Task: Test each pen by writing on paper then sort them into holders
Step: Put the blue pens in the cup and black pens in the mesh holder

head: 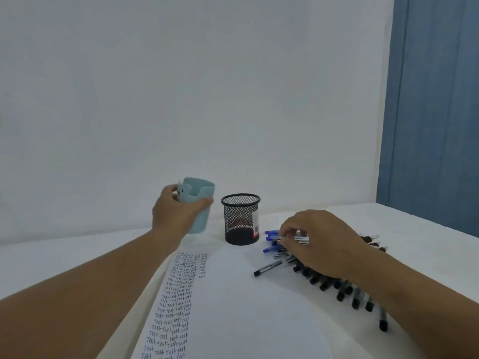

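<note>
A white table [404, 229] spreads under and around the fingers [290, 230], and its far edge runs just beyond them. Behind that edge, past the fingertips, a plain pale wall [207, 86] fills most of the view. Well to the right of the fingers and farther back, a blue panel [435, 112] with vertical lines stands, reaching down to the table's far right corner.

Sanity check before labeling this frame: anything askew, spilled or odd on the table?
Nothing spilled or damaged. The light blue holder is gripped by the left hand and looks tilted, not standing square like the black mesh holder. The pens lie in a loose pile under the right hand.
</note>
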{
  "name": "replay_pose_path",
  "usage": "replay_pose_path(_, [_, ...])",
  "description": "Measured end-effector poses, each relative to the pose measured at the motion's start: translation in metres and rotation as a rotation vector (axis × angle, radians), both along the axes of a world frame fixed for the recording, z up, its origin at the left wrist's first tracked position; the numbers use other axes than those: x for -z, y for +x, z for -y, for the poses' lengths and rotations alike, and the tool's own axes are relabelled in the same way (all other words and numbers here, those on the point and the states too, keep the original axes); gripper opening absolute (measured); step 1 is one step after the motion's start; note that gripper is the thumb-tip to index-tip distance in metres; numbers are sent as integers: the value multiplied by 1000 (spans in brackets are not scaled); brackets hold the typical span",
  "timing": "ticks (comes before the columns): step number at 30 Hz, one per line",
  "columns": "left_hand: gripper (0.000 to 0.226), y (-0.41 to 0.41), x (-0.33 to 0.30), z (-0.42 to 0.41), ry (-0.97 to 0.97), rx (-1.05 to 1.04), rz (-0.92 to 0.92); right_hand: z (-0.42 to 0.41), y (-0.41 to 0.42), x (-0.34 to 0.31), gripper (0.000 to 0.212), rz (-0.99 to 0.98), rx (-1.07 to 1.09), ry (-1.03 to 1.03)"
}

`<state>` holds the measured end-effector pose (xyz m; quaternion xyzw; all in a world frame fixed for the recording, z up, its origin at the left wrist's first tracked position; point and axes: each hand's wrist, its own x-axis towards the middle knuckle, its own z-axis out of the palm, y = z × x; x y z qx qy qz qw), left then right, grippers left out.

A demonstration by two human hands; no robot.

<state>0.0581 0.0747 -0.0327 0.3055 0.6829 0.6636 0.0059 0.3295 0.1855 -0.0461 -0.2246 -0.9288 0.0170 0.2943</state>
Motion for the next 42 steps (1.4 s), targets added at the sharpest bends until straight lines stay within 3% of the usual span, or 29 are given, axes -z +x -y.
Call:
replay_pose_path(2, [74, 18, -5, 10, 128, -1, -142, 1, 0, 0, 8, 1, 5, -23])
replay_pose_path(4, [62, 45, -10, 21, 255, 66, -233, 4, 0, -2, 10, 3, 11, -33])
replay_pose_path(8, [32, 99, -3, 24, 340, 327, -86, 7, 7, -6, 9, -20, 36, -35])
replay_pose_path(11, [40, 110, 15, 24, 298, 365, 11, 4, 18, -9, 10, -96, 60, -90])
replay_pose_path(15, [55, 103, 24, 28, 154, 404, -1, -8, 25, -29, 14, -169, 83, -190])
replay_pose_path(17, [65, 99, 28, 29, 83, 486, 25, -27, 17, -45, 16, -99, 108, -239])
replay_pose_path(20, [71, 92, 32, 30, -32, 573, -5, -56, -3, -59, 20, 175, 122, -285])
replay_pose_path(27, [63, 79, 35, 28, -11, 595, 49, -79, -37, -47, 38, 648, 128, -344])
replay_pose_path(32, [62, 73, 35, 25, 14, 568, 92, -81, -41, -46, 44, 722, 107, -344])
replay_pose_path(36, [62, 74, 36, 23, 22, 556, 90, -85, -43, -45, 41, 706, 109, -473])
replay_pose_path(42, [71, 69, 40, 22, 1, 555, 72, -88, -50, -45, 18, 766, 48, -491])
